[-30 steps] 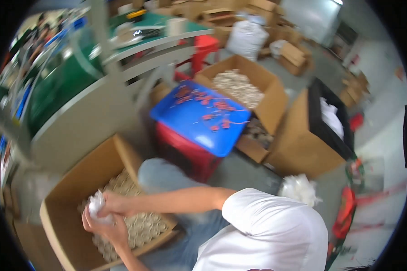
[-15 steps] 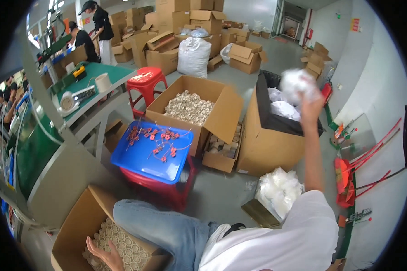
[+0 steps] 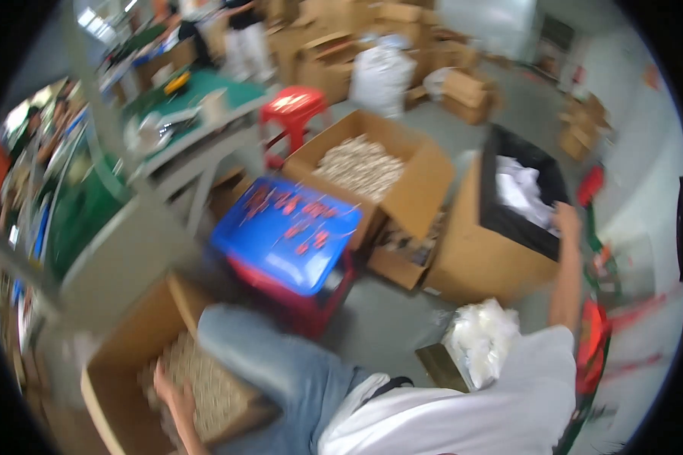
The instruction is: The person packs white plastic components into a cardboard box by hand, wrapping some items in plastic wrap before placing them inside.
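My left hand (image 3: 174, 396) is low inside an open cardboard box (image 3: 121, 356) beside my knee, over rows of round beige parts (image 3: 205, 379). Its fingers look apart, with nothing visible in them. Out to the right, my right hand (image 3: 566, 218) is at the near right rim of a tall carton (image 3: 463, 254) with a black liner (image 3: 501, 205). Motion blurs its fingers, so their grip is unclear. White crumpled plastic (image 3: 520, 186) lies inside the liner, next to that hand.
A blue tray (image 3: 281, 262) of red wired parts rests on a red stool (image 3: 311, 307). Behind it stands a carton of small beige pieces (image 3: 360, 167). A tin (image 3: 440, 366) stuffed with clear plastic (image 3: 482, 341) is by my right side. A green-topped workbench (image 3: 239, 95) is at left.
My right hand has come down to the liner's rim, and the white plastic bundle it held aloft is no longer in it. My left hand has shifted slightly upward in the box. The view has turned left.
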`<state>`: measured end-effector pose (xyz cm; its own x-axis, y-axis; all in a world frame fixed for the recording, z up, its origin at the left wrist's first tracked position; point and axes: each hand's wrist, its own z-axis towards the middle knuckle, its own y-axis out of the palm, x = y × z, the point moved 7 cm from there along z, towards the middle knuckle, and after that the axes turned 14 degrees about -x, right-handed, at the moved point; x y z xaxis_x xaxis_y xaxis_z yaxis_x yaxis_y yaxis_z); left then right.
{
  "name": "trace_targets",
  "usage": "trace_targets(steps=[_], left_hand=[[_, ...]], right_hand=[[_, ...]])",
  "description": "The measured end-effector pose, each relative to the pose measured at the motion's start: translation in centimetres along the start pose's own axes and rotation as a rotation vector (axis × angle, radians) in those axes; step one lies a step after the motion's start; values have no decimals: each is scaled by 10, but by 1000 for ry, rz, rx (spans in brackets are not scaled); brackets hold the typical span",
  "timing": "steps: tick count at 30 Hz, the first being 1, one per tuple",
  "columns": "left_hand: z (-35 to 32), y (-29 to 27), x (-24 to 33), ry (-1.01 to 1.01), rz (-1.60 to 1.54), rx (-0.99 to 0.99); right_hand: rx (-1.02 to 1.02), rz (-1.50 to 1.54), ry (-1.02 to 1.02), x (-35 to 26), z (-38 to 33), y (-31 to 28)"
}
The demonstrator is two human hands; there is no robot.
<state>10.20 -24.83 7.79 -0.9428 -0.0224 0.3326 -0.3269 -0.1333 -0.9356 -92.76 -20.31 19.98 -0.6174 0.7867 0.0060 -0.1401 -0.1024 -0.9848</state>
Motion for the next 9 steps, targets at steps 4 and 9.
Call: trace_targets(steps=[4, 9], left_hand=[[19, 26, -37, 14, 104, -202], [-1, 37, -73, -205, -34, -403]], right_hand=[[-70, 120, -351, 83, 79, -17], [3, -110, -408, 59, 123, -39]])
